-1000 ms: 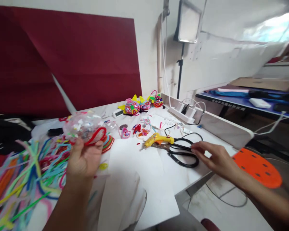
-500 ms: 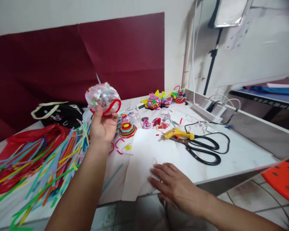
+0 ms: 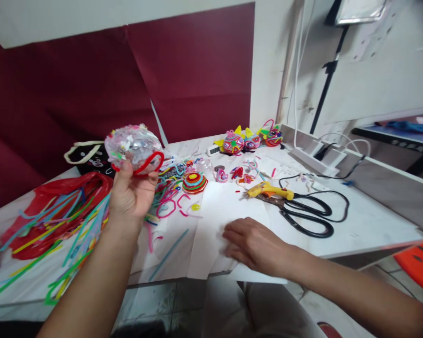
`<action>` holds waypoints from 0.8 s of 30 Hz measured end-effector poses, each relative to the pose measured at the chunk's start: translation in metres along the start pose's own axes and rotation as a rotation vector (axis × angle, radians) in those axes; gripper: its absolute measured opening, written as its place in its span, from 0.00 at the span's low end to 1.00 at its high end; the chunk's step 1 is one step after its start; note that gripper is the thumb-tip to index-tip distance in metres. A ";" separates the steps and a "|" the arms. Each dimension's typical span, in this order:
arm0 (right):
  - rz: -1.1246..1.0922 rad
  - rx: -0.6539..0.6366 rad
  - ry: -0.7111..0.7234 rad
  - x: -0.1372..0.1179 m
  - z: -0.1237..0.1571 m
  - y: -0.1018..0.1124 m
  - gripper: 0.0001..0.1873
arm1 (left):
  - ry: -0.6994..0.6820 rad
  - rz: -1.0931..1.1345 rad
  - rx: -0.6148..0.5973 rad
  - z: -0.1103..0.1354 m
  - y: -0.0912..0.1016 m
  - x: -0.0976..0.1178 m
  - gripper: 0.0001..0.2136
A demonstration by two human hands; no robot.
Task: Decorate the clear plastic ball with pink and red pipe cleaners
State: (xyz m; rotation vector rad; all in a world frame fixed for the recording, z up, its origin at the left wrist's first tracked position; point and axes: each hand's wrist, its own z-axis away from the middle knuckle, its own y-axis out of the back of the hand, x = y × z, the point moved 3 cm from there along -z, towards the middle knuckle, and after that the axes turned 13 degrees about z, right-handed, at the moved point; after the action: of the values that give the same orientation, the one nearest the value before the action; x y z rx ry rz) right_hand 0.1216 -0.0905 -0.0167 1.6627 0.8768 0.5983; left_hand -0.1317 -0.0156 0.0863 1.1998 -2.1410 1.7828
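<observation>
My left hand is raised over the left side of the table, its fingers closed round a rounded clear plastic bundle filled with pale and coloured scraps. A red pipe cleaner runs along the lower side of the bundle. My right hand rests palm down over the white paper near the table's front edge, fingers stretched and slightly bent. Paper also shows below this palm. Between the hands lies a striped pipe-cleaner dome. Black-handled scissors and a yellow glue gun lie beyond my right hand.
Loose pipe cleaners and a red plastic bag spread on the left, a black bag behind. Several decorated balls stand at the back beside a small white timer. A power strip sits along the right ledge.
The view has shifted, and my left hand with the plastic bundle appears farther left. My right hand has moved up slightly onto the paper, its fingers closer together.
</observation>
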 end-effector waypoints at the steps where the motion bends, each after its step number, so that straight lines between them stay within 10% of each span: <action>1: 0.027 -0.032 0.015 -0.001 -0.013 0.000 0.14 | -0.002 -0.005 0.002 0.002 0.003 0.003 0.03; 10: 0.267 -0.111 0.082 -0.006 -0.110 -0.042 0.11 | -0.035 0.031 0.054 0.017 0.031 0.044 0.07; 24: 0.265 -0.044 0.366 -0.050 -0.129 -0.056 0.10 | -0.132 0.002 0.056 0.033 0.053 0.079 0.11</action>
State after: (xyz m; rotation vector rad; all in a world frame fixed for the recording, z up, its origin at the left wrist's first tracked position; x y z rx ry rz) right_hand -0.0208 -0.0480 -0.0337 1.6691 0.8983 1.1224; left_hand -0.2060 -0.0834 0.0773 1.3656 -2.1746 1.8239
